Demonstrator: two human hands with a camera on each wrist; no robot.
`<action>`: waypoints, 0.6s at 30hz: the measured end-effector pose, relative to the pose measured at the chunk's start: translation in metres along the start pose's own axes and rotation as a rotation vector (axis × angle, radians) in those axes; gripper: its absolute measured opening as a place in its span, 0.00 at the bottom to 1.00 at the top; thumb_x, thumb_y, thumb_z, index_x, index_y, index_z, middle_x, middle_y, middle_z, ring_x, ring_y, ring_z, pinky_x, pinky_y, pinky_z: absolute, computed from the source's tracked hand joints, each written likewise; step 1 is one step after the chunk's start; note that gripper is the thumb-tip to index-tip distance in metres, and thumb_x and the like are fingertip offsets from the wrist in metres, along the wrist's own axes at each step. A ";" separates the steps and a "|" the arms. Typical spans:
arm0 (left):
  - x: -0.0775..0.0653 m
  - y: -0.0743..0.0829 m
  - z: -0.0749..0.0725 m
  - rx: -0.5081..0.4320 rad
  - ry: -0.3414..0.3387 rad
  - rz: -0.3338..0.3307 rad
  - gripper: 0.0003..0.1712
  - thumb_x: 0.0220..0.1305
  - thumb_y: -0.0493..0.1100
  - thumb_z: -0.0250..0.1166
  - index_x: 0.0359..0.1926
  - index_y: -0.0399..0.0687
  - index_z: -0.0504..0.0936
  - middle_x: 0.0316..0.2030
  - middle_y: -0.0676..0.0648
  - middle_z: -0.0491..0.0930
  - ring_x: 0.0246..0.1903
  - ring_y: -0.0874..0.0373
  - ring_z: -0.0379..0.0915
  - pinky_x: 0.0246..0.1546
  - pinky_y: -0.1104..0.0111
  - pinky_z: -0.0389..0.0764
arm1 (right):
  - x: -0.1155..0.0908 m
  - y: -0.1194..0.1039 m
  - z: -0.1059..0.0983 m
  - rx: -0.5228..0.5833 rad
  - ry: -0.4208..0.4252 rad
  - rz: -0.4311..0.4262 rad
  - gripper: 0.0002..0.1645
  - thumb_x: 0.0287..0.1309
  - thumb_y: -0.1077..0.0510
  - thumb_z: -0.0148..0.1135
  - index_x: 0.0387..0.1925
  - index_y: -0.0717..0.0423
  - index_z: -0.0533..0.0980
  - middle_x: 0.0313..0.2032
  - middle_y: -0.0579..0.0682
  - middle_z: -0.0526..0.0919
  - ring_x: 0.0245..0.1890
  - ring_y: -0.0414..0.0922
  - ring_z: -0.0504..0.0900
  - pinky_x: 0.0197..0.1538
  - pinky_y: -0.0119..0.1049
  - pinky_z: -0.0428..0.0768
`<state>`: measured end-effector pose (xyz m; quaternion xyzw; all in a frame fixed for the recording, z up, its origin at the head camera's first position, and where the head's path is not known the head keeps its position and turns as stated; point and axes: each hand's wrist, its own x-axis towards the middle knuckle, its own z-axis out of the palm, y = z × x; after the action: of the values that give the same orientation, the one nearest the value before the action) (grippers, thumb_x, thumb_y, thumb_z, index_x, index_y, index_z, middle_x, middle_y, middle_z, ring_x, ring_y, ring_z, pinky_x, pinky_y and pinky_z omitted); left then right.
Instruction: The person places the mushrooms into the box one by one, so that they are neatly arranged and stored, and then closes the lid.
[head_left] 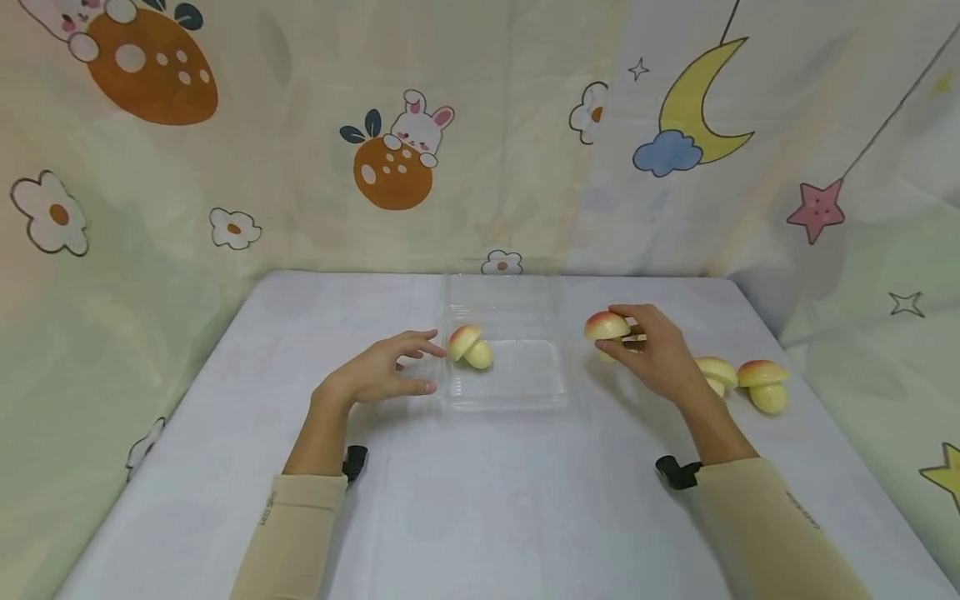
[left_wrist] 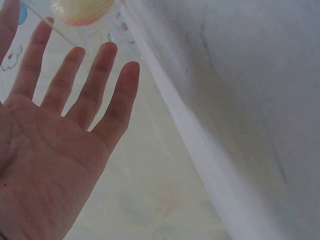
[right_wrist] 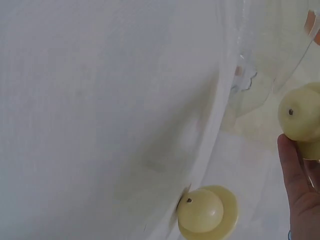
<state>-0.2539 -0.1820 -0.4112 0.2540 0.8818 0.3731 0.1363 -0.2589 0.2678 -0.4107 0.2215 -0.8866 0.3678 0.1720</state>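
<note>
My right hand (head_left: 651, 354) pinches a toy mushroom (head_left: 606, 326) by its red-and-yellow cap, held above the table to the right of a clear plastic box (head_left: 525, 404). In the right wrist view the pale stem of that mushroom (right_wrist: 299, 115) shows beside the fingers. My left hand (head_left: 382, 371) is at the box's left side, fingers spread and nothing in them; whether the fingertips touch the wall I cannot tell. Inside the box, at its left, a mushroom (head_left: 471, 347) lies tilted. The left wrist view shows the left palm (left_wrist: 55, 135) with straight fingers.
Two more mushrooms, one partly behind my right wrist (head_left: 717, 374) and one farther right (head_left: 763, 387), rest on the white table (head_left: 465, 508). The box's clear lid (head_left: 502, 292) stands open toward the back. A printed cloth (head_left: 510, 167) hangs behind the table.
</note>
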 end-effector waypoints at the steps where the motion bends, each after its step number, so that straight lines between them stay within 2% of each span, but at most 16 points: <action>1: 0.000 0.000 0.000 -0.001 0.000 0.000 0.33 0.62 0.54 0.75 0.66 0.55 0.79 0.79 0.49 0.58 0.70 0.44 0.68 0.68 0.45 0.72 | 0.001 -0.001 0.002 0.006 0.001 0.005 0.33 0.58 0.61 0.76 0.63 0.62 0.75 0.55 0.57 0.79 0.44 0.55 0.85 0.45 0.47 0.88; 6: 0.001 0.000 0.000 -0.002 -0.005 0.002 0.33 0.62 0.54 0.75 0.67 0.55 0.79 0.79 0.49 0.58 0.70 0.44 0.67 0.68 0.45 0.72 | 0.005 -0.005 0.008 0.039 -0.007 0.040 0.34 0.58 0.60 0.76 0.64 0.62 0.74 0.56 0.58 0.78 0.44 0.56 0.86 0.47 0.46 0.88; 11: 0.000 -0.001 0.000 0.005 -0.007 -0.002 0.33 0.62 0.54 0.75 0.67 0.55 0.79 0.79 0.49 0.58 0.70 0.44 0.67 0.68 0.45 0.72 | 0.010 -0.011 0.013 0.091 -0.021 0.051 0.35 0.58 0.61 0.76 0.65 0.62 0.73 0.59 0.60 0.76 0.47 0.57 0.85 0.48 0.31 0.87; 13: 0.000 0.000 0.000 0.006 -0.005 -0.001 0.33 0.62 0.54 0.75 0.67 0.55 0.79 0.79 0.49 0.58 0.70 0.44 0.67 0.68 0.45 0.72 | 0.014 -0.013 0.016 0.115 -0.018 0.052 0.35 0.58 0.62 0.76 0.65 0.62 0.73 0.59 0.60 0.76 0.47 0.57 0.85 0.48 0.27 0.86; 16: 0.000 -0.001 0.000 0.001 -0.004 -0.001 0.33 0.62 0.54 0.75 0.67 0.55 0.79 0.79 0.49 0.58 0.70 0.44 0.67 0.68 0.45 0.72 | 0.018 -0.018 0.020 0.145 -0.006 0.050 0.35 0.58 0.63 0.75 0.66 0.61 0.73 0.58 0.60 0.76 0.47 0.57 0.85 0.49 0.31 0.87; 18: 0.000 -0.002 0.000 -0.001 -0.004 0.001 0.33 0.62 0.55 0.75 0.67 0.55 0.79 0.79 0.49 0.58 0.70 0.44 0.67 0.68 0.44 0.72 | 0.020 -0.023 0.022 0.153 0.006 0.043 0.35 0.58 0.64 0.75 0.66 0.63 0.73 0.57 0.61 0.76 0.46 0.58 0.85 0.49 0.38 0.87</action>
<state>-0.2542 -0.1834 -0.4121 0.2552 0.8813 0.3730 0.1380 -0.2674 0.2315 -0.4029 0.2136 -0.8601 0.4386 0.1493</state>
